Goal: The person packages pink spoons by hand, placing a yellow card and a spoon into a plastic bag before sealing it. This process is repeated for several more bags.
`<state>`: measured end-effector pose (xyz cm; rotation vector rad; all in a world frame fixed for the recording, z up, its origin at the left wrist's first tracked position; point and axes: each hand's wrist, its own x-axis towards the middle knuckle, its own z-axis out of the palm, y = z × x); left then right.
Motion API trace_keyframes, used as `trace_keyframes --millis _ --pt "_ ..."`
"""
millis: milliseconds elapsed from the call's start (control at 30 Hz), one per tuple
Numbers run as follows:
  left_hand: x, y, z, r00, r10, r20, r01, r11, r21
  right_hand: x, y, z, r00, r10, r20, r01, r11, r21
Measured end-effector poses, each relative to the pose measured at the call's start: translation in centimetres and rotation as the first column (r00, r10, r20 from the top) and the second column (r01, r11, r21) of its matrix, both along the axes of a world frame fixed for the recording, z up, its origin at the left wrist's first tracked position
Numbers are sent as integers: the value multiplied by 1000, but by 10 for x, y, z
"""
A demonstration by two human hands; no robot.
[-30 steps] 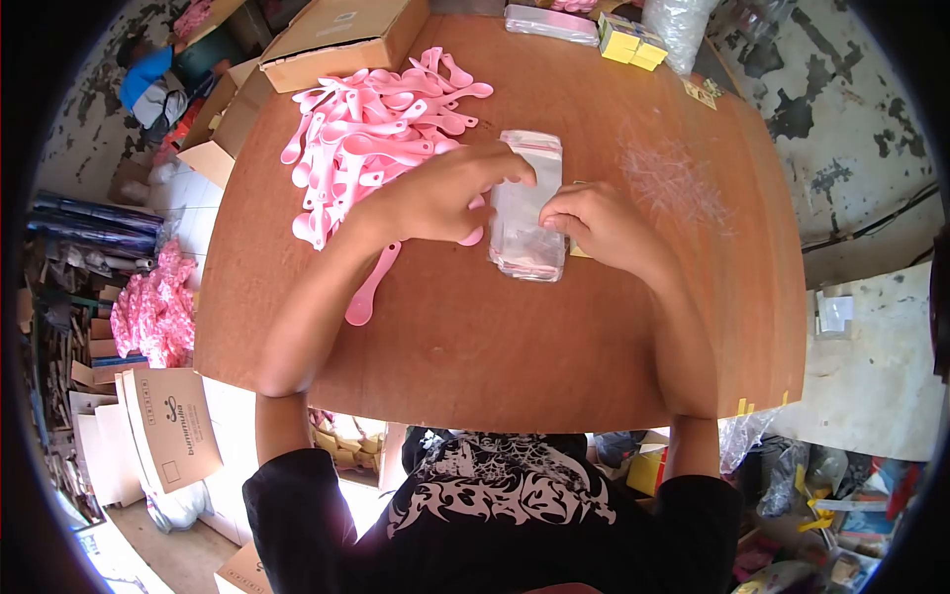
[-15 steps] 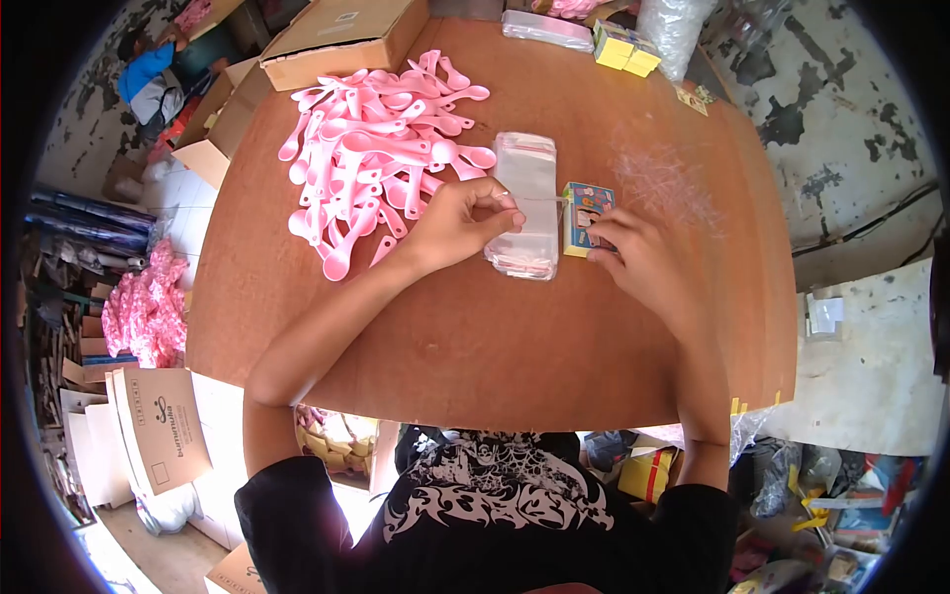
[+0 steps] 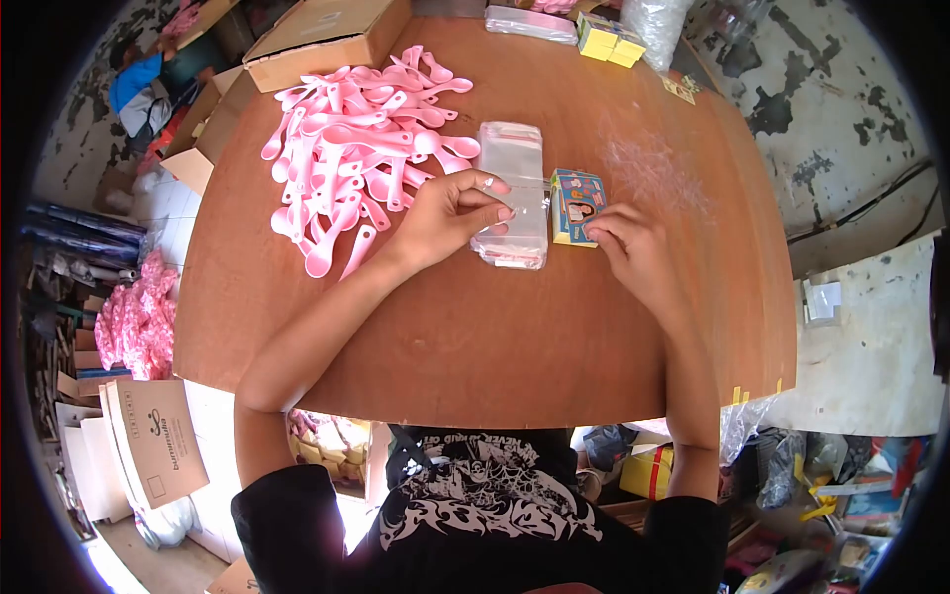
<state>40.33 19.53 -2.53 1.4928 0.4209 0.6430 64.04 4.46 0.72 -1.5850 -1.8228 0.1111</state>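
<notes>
My left hand [image 3: 455,220] is in a pinch over the left edge of a stack of clear plastic bags [image 3: 520,158]; whatever sits between its fingertips is too small to make out. My right hand [image 3: 633,247] has its fingers curled together at the lower right of a small blue and yellow printed box [image 3: 576,203]. I cannot make out anything in its fingertips. The box lies just right of the bags. Left of the bags is a heap of pink plastic spoons [image 3: 341,134].
A cardboard box [image 3: 327,45] stands at the table's far left. Yellow boxes [image 3: 610,42] and a clear plastic roll [image 3: 653,30] are at the back. Thin clear strands [image 3: 653,168] lie right of the printed box. Another person [image 3: 139,89] is at the upper left.
My right hand's fingers have drawn off the printed box and closed together. A thin clear strand that ran from my left hand toward the box no longer shows plainly. The view has shifted slightly.
</notes>
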Motion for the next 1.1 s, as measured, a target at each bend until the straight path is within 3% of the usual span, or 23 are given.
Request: trace_keyframes --millis 133,467,533,667,733,767,833,867,900,967,1033,1100 --pt "-1 1 -1 998 33 -56 -26 991 133 -4 -5 3 999 26 31 -26 1000 15" --pt "-2 -1 -1 998 22 -63 -17 997 79 1 -6 1 998 28 -48 -32 996 -88" --pt "-2 -1 0 996 26 -82 -18 995 98 -3 -6 0 996 42 85 -45 998 35" --pt "-3 -2 1 996 31 -82 -21 993 113 -4 -4 -8 981 -55 184 41 996 83" --pt "-3 -3 3 997 17 -79 -10 996 90 -6 -5 -8 948 -232 217 145 924 353" --pt "-3 -2 2 997 20 -76 -13 996 91 -7 -7 -9 948 -230 220 142 924 355" --pt "-4 -2 3 997 30 -65 -23 995 102 -9 -15 -12 942 -235 -239 322 828 458" --pt "-5 -3 4 997 35 -63 -28 994 102 -10 -14 -11 929 -37 -368 237 824 515" --pt "-5 -3 5 996 27 -83 -14 989 147 -14 -16 -10 930 -32 -366 231 825 516" --pt "-8 -10 16 994 22 -104 -1 981 193 -31 -21 0 830 93 -551 191 879 436" --pt "-13 -19 32 981 -26 -194 96 928 360 -42 -21 4 831 104 -547 174 884 434" --pt "-16 -26 43 978 -32 -205 116 902 415 -44 -20 5 832 116 -543 158 888 432"
